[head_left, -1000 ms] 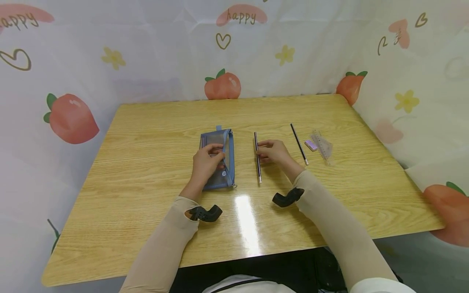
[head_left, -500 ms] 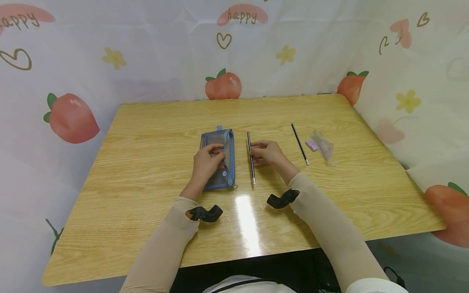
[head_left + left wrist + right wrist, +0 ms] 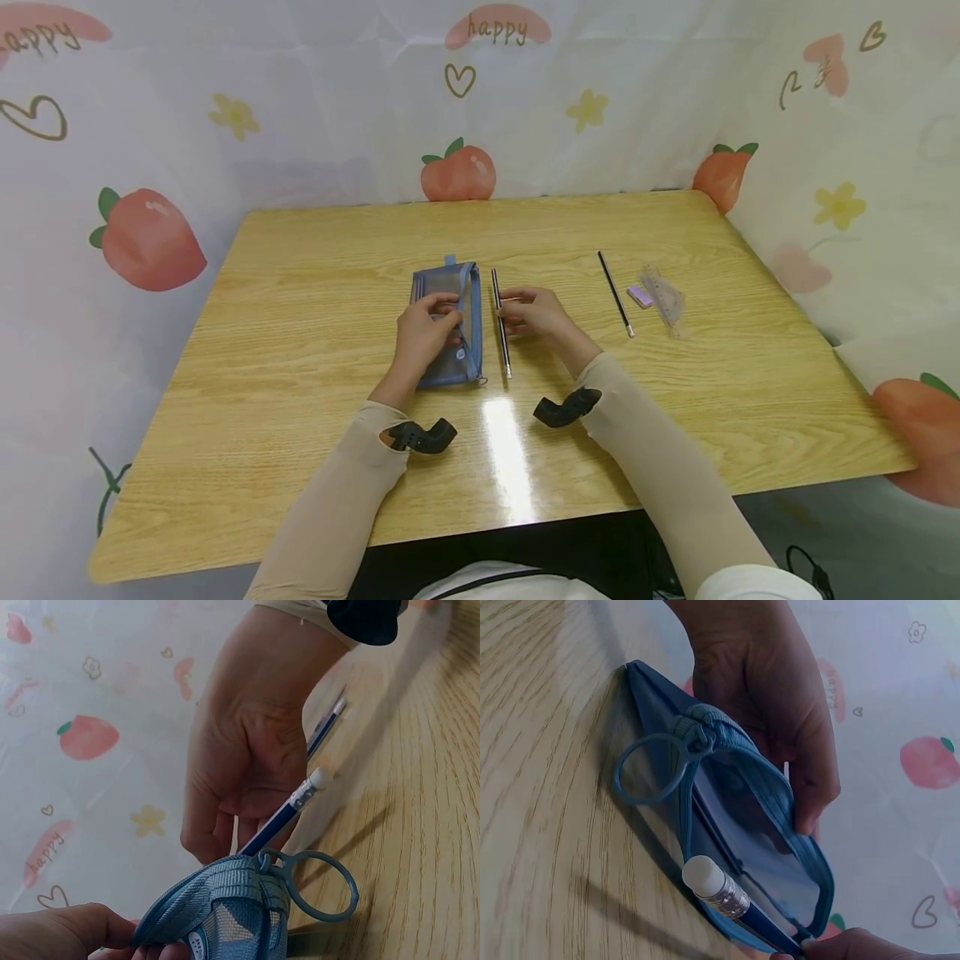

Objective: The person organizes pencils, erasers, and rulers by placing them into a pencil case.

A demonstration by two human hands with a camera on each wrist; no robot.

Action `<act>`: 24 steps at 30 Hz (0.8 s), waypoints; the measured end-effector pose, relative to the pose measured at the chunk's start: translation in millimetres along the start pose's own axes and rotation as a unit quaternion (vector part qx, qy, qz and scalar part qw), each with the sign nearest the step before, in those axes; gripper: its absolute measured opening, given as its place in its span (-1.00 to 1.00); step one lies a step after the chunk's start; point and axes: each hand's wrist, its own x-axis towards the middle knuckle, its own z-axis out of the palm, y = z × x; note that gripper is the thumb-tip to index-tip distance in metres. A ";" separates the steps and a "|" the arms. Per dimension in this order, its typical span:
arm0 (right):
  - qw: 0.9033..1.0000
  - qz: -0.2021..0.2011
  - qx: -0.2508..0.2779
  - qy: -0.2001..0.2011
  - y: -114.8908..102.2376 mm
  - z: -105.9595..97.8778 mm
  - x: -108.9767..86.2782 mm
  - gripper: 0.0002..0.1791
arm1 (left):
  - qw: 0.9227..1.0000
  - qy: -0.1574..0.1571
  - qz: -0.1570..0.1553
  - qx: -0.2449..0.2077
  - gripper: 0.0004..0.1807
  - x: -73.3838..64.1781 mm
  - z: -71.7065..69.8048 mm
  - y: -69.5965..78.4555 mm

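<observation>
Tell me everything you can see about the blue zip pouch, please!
The flat, oblong pouch of see-through, mesh-like blue fabric lies on the yellowish wooden table, its long unzipped side gaping toward the right hand. A round blue zipper ring sticks out at the near end, a small blue tab at the far end, and a small pale label shows on top. The person's left hand pinches the opening's upper edge.

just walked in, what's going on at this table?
A person is working with both hands: the left grip pinches one edge of a blue mesh zip pouch, its mouth open. The right grip holds a dark blue pencil with a white eraser tip beside that opening, not inside. Further right on the light wood table lie a second dark pencil, a small purple-and-white eraser and a clear triangular plastic ruler.
</observation>
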 end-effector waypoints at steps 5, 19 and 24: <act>1.000 -0.001 0.019 -0.004 0.4 4.9 2.2 -0.59 | 1.000 0.002 -0.002 -0.003 -0.71 0.6 1.1 1.2; 1.000 -0.006 0.017 -0.011 2.6 13.3 8.0 -0.59 | 1.000 -0.002 -0.007 -0.010 -0.70 1.4 0.8 0.0; 1.000 -0.002 0.016 -0.013 1.6 17.6 8.5 -0.60 | 1.000 -0.006 -0.008 -0.009 -0.70 0.9 1.3 0.7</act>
